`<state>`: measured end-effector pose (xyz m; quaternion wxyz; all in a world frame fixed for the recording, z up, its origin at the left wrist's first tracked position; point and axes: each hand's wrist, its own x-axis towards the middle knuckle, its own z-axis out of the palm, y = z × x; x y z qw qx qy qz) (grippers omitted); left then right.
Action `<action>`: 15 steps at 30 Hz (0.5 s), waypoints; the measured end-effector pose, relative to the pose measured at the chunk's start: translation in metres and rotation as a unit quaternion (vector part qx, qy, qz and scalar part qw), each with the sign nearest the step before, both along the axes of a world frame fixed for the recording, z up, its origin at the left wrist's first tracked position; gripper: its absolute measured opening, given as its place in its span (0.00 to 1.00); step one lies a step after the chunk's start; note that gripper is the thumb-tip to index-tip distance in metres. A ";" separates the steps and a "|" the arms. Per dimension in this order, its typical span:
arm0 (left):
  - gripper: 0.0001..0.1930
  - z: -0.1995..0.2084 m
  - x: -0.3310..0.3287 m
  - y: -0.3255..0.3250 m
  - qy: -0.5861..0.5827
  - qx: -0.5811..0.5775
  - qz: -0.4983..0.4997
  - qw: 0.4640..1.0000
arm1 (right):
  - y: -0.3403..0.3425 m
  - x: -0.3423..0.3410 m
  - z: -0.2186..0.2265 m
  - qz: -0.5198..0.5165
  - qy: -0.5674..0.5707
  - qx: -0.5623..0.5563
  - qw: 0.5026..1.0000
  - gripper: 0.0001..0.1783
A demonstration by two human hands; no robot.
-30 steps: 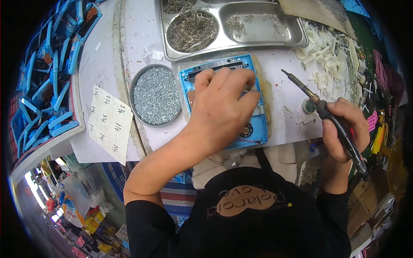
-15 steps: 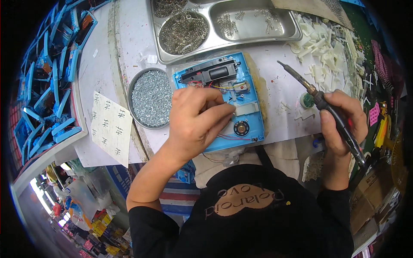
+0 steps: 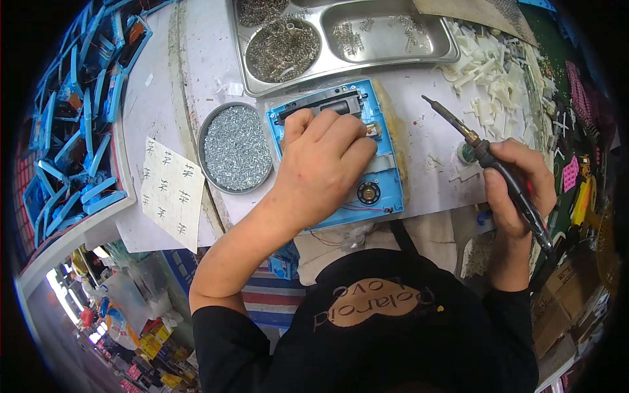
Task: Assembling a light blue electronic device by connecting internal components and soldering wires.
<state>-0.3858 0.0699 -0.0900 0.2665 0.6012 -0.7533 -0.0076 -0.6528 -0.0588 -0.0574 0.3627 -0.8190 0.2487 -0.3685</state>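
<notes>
A blue plastic casing (image 3: 388, 190) lies open on the table in front of me, with a black part, a small round speaker (image 3: 368, 192), a white piece (image 3: 378, 164) and thin wires inside. Over its middle sits my left hand (image 3: 324, 167), knuckles up, with fingers curled down into the casing. Its fingertips are hidden, so what they hold cannot be made out. To the right, my right hand (image 3: 524, 187) is wrapped round a black electric screwdriver (image 3: 503, 171). The tool's metal tip points up and left, in the air apart from the casing.
A round dish of small silvery screws (image 3: 237, 147) stands left of the casing, beside a paper sheet (image 3: 171, 193). Behind is a steel tray (image 3: 380, 62) with springs. White plastic pieces (image 3: 488, 72) heap at the far right; blue casings (image 3: 85, 141) fill a bin at the left.
My left hand has moved from the white piece up and to the right, over the casing's middle, fingers now curled downward. The casing has shifted slightly. My right hand stays nearly in place with the screwdriver.
</notes>
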 end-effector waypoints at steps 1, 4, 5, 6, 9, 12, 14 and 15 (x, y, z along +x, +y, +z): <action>0.12 0.002 0.003 0.001 -0.004 0.008 -0.026 1.000 | 0.000 0.000 -0.001 -0.004 0.000 -0.003 1.000 0.18; 0.12 0.010 0.013 0.009 -0.009 0.028 -0.077 0.997 | -0.001 0.000 -0.001 -0.002 0.011 -0.002 1.000 0.18; 0.12 0.012 0.014 0.012 -0.007 0.033 -0.078 0.996 | -0.001 0.000 -0.001 0.001 0.016 0.001 1.000 0.18; 0.12 0.013 0.015 0.014 -0.005 0.038 -0.078 0.996 | -0.002 0.002 -0.001 0.008 0.007 -0.001 1.000 0.18; 0.10 0.000 0.014 0.018 0.135 0.033 -0.049 0.989 | -0.002 0.007 -0.001 0.025 -0.005 -0.004 1.000 0.18; 0.10 -0.001 0.005 0.019 0.195 0.070 0.004 0.978 | 0.000 0.011 0.000 0.033 0.005 -0.005 0.999 0.18; 0.09 0.000 0.002 0.019 0.182 0.068 0.003 0.981 | 0.003 0.011 0.001 0.035 0.007 -0.013 0.999 0.18; 0.08 0.000 0.002 0.019 0.176 0.068 0.003 0.982 | 0.004 0.011 0.000 0.036 0.008 -0.012 0.999 0.18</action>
